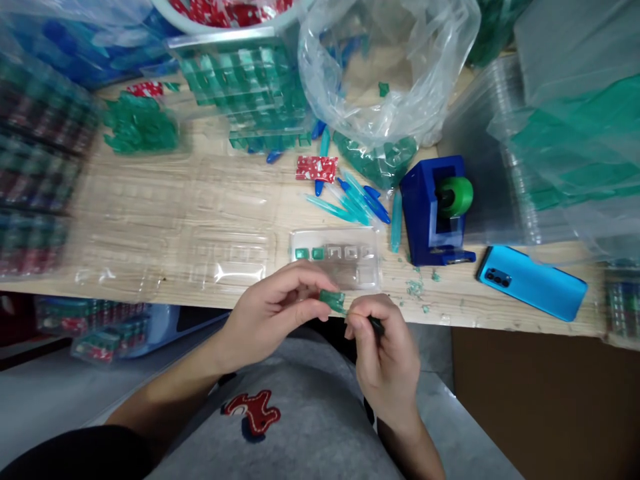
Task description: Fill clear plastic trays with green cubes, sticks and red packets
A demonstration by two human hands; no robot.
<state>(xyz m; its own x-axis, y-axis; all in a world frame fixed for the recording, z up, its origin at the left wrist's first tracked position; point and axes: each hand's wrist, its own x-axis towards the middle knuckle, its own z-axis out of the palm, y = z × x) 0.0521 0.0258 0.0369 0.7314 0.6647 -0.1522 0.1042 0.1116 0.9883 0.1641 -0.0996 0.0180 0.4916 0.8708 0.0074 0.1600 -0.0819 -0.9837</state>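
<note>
the left hand [280, 310] pinches a green piece [332, 301] between thumb and fingertips, its other fingers loosely curled. the piece, thin and translucent, sits between the 2 hands, just in front of a clear tray [374, 277]. the right hand [385, 353] is closed around a small dark tool [376, 325], whose tip appears to meet the piece's near edge; blur hides the exact contact. the tray is glossy molded plastic, with 2 green squares [310, 253] seated in its back row. green crumbs [415, 288] speckle the pale, wood-grained table [295, 217] to its right. beyond lie slim teal tubes [327, 208], a shiny red packet [316, 169] with white marks, an angular blue tape dispenser [417, 220] and a crinkled clear bag [320, 87]. a smooth blue phone [545, 287] rests at far right.
</note>
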